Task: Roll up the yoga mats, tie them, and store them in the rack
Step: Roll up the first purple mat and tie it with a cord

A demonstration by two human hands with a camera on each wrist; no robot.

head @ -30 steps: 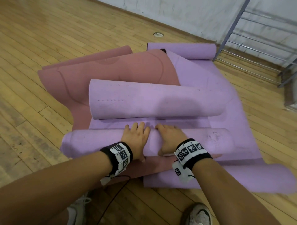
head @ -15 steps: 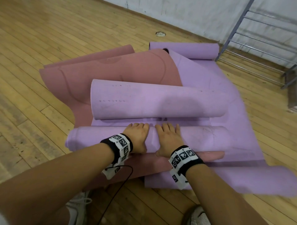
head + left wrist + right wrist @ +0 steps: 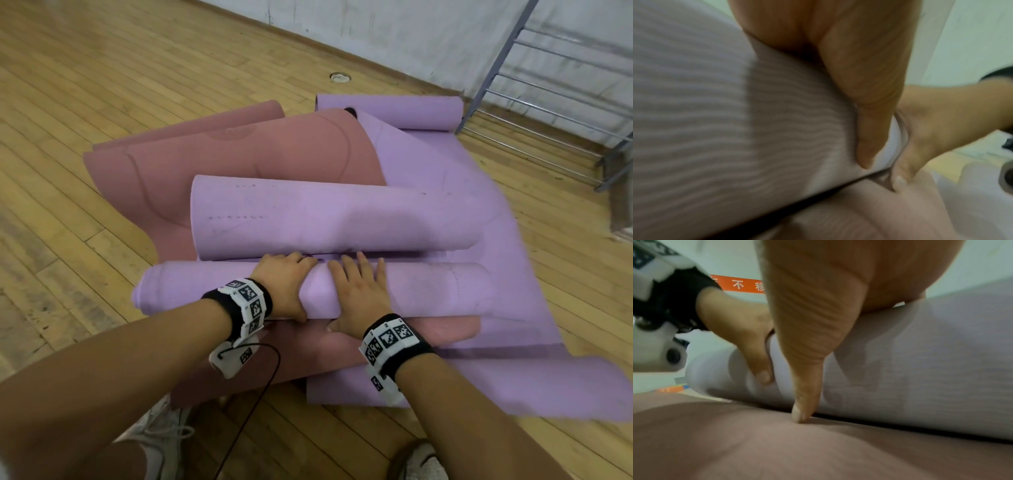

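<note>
- head view: both hands on the near purple roll (image 3: 428, 291), a half-rolled lilac yoga mat lying left to right across a pile of mats on the wood floor (image 3: 85, 85).
- left hand (image 3: 286, 286) sits on top of the roll, fingers curled over its far side, thumb low on the near side; it grips the roll.
- right hand (image 3: 356, 294) lies just right of the left one, fingers spread fairly straight over the top of the roll, thumb down at its near edge; pressing, not wrapped round.
- just beyond the hands, a wider loose purple roll (image 3: 325, 219) touches the near roll; a third purple roll (image 3: 394, 109) lies far off by the rack.
- pink mat (image 3: 239, 154) spreads flat to the far left; more pink mat shows under the near roll.
- metal rack (image 3: 548, 102) stands far right against the wall; what its shelves hold cannot be told from here.
- left wrist view only: the roll's ribbed texture (image 3: 705, 113), the left thumb (image 3: 869, 138) pressed into it, and the right thumb tip (image 3: 899, 180) down at the seam where roll meets pink mat.
- right wrist view only: the right thumb tip (image 3: 800, 415) touching the pink mat (image 3: 777, 443) at the roll's foot, the left thumb against the roll, and an orange sign (image 3: 740, 284) on the wall.
- both wrist views are blurred.
</note>
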